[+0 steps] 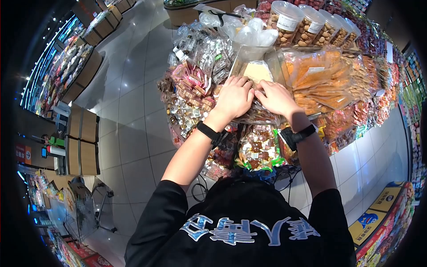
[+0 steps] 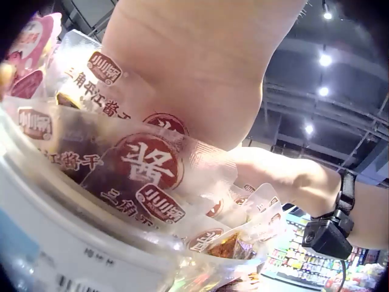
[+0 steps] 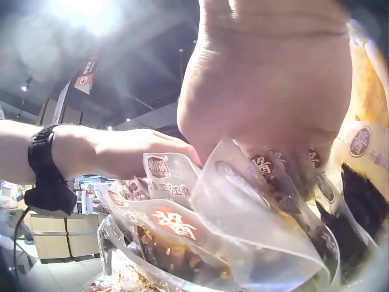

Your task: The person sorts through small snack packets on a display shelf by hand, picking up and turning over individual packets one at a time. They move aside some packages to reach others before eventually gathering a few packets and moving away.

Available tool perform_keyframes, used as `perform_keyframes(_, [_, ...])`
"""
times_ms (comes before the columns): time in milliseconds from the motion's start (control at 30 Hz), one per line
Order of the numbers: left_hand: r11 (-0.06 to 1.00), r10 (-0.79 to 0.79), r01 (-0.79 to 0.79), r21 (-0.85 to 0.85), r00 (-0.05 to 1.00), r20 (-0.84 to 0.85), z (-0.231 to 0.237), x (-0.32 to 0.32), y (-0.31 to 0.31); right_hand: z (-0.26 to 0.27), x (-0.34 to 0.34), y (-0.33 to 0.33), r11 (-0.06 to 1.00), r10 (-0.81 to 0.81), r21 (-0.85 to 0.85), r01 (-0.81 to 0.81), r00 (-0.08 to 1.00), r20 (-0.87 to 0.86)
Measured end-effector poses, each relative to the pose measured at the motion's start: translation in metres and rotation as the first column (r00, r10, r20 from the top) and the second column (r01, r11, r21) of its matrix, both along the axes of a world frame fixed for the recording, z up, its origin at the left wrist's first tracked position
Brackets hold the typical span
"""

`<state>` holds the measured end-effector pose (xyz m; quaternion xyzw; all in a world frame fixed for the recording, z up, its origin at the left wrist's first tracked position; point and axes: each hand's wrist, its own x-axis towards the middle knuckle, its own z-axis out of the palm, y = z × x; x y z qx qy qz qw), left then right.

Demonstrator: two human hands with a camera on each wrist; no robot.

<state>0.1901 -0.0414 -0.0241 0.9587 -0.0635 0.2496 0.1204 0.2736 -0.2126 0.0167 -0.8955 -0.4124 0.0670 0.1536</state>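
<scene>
My left hand (image 1: 235, 98) and right hand (image 1: 274, 99) are side by side at the near end of a clear bin (image 1: 279, 66), thumbs close together. Both reach down among small clear packets of dried tofu (image 2: 149, 161) with red and white print. In the right wrist view, dried tofu packets (image 3: 176, 228) stand on edge around my right hand, hiding its fingertips. The left wrist view shows my left palm over the packets, its fingers hidden; I cannot tell whether either hand pinches one. A pale beige piece (image 1: 258, 71) lies just beyond my fingers.
Clear tubs of nuts (image 1: 284, 22) line the back right. Flat bags of orange snacks (image 1: 322, 75) lie at the right. Wrapped sweets and pink packs (image 1: 191, 82) are heaped at the left. A bag of sweets (image 1: 258, 149) hangs at the near edge.
</scene>
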Motion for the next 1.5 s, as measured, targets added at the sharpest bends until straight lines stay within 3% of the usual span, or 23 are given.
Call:
perform_keyframes(33, [1.000,0.025,-0.025,0.011,1.000,-0.017,-0.001,-0.002,-0.001,0.004,-0.004,0.001,0.997,-0.013,-0.082,0.012,1.000,-0.009])
perform_keyframes(233, [0.984,0.167,-0.157,0.079,0.975,-0.145,0.014,-0.011,-0.015,0.014,-0.014,-0.001,0.989,-0.041,-0.146,0.023,0.991,-0.127])
perform_keyframes(333, [0.976,0.193,-0.173,0.133,0.969,-0.153,0.018,-0.010,-0.016,-0.009,-0.010,-0.001,0.993,-0.022,-0.120,0.023,1.000,0.010])
perform_keyframes(500, [0.980,0.187,-0.176,0.088,0.972,-0.141,0.015,-0.003,-0.015,-0.028,0.002,0.001,1.000,-0.023,-0.008,0.023,0.999,0.036])
perform_keyframes(633, [0.983,0.157,-0.152,-0.107,0.987,0.045,0.022,-0.012,-0.013,-0.017,-0.006,-0.008,0.987,-0.029,0.163,0.004,0.988,0.149])
perform_keyframes(733, [0.942,0.148,-0.087,-0.324,0.975,0.166,0.041,-0.036,-0.011,0.000,-0.016,-0.020,0.961,-0.067,0.277,0.027,0.988,0.137])
perform_keyframes(900, [0.785,0.142,-0.073,-0.615,0.988,0.063,0.035,-0.100,-0.002,0.029,-0.067,-0.057,0.776,-0.085,0.629,-0.038,0.983,0.164])
perform_keyframes(1000, [0.652,0.138,-0.167,-0.740,0.985,-0.101,0.020,-0.142,-0.003,0.017,-0.102,-0.089,0.739,0.029,0.661,-0.131,0.986,0.163])
perform_keyframes(1067, [0.467,0.112,-0.311,-0.827,0.949,-0.294,0.005,-0.162,-0.008,-0.010,-0.113,-0.103,0.779,0.128,0.616,-0.119,0.991,0.029])
perform_keyframes(1133, [0.375,0.028,-0.334,-0.865,0.936,-0.350,-0.013,-0.176,-0.014,-0.037,-0.122,-0.110,0.882,0.057,0.470,0.047,0.977,-0.204])
perform_keyframes(1200, [0.341,-0.026,-0.380,-0.860,0.910,-0.413,-0.025,-0.180,-0.021,-0.078,-0.124,-0.126,0.947,-0.017,0.311,0.079,0.980,-0.198])
perform_keyframes(1267, [0.375,-0.077,-0.390,-0.841,0.891,-0.447,-0.038,-0.178,-0.028,-0.115,-0.127,-0.129,0.952,-0.132,0.248,0.177,0.973,-0.189])
perform_keyframes(1400, [0.563,-0.193,-0.372,-0.738,0.809,-0.555,-0.064,-0.166,-0.041,-0.148,-0.129,-0.119,0.911,-0.404,0.037,0.411,0.906,-0.123])
perform_keyframes(1433, [0.529,-0.288,-0.343,-0.776,0.787,-0.545,-0.077,-0.163,-0.046,-0.150,-0.127,-0.117,0.897,-0.440,-0.052,0.439,0.875,-0.202])
perform_keyframes(1500, [0.711,-0.360,-0.238,-0.662,0.686,-0.633,-0.077,-0.155,-0.057,-0.157,-0.128,-0.113,0.863,-0.503,-0.096,0.496,0.828,-0.248])
